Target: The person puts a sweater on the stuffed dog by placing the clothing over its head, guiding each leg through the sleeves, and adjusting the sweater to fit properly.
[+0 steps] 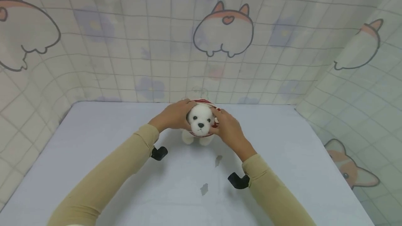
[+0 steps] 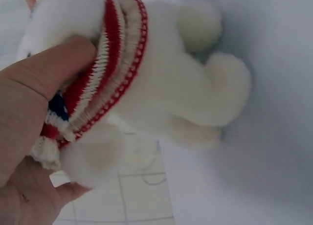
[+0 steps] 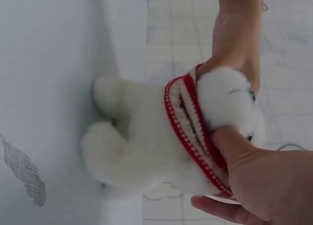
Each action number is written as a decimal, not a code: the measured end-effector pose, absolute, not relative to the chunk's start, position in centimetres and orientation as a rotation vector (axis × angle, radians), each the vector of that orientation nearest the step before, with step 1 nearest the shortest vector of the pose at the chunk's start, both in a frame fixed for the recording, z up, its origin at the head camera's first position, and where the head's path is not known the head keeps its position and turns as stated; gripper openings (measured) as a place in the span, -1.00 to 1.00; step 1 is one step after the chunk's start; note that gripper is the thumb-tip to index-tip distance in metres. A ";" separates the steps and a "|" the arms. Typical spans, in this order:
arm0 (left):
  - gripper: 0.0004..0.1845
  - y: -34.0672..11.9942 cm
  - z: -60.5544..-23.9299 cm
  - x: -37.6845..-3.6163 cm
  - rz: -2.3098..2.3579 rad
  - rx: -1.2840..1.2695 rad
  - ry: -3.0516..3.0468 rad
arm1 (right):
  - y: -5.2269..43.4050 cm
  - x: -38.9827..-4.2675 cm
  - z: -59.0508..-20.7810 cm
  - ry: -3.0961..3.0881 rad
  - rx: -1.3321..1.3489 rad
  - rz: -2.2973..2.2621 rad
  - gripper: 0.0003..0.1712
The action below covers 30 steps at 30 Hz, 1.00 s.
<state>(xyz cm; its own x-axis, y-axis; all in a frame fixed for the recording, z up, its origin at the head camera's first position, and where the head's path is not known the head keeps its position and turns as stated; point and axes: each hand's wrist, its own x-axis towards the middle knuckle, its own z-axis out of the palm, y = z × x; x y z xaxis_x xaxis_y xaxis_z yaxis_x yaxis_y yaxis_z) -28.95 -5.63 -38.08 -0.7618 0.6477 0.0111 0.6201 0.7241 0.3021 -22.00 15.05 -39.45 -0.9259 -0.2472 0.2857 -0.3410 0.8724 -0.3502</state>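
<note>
A white plush dog (image 1: 201, 116) stands on the table at the far side, its face toward me. Round its neck sits a knitted scarf (image 3: 193, 132) in red and cream stripes, with a tasselled end (image 2: 51, 132) showing in the left wrist view. My left hand (image 1: 179, 114) grips the dog's head and neck from the left, the thumb lying across the scarf's upper edge. From the right, my right hand (image 1: 228, 128) holds the other side, its thumb pressed between head and scarf. The fingers behind the dog are partly hidden.
The white table (image 1: 176, 191) has two small grey patches (image 1: 204, 189) in front of the dog. A cloth curtain (image 1: 169, 44) with a grid and cartoon corgis hangs behind and along both sides. Black wrist devices (image 1: 239, 180) stick out from the sleeves.
</note>
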 end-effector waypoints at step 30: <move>-0.36 -8.3 -44.6 -29.5 1.658 0.650 2.239 | 16.8 -24.8 -45.6 -2.412 0.159 2.104 -0.28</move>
<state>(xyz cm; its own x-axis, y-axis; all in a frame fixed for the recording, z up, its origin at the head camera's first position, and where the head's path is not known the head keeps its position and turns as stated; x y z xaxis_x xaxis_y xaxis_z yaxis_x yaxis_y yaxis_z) -29.46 -8.28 -44.58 -0.8597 0.5091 0.0419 0.1886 0.2400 0.9523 -24.80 16.76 -45.60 -0.9931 -0.1157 0.0179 -0.0335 0.1340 -0.9904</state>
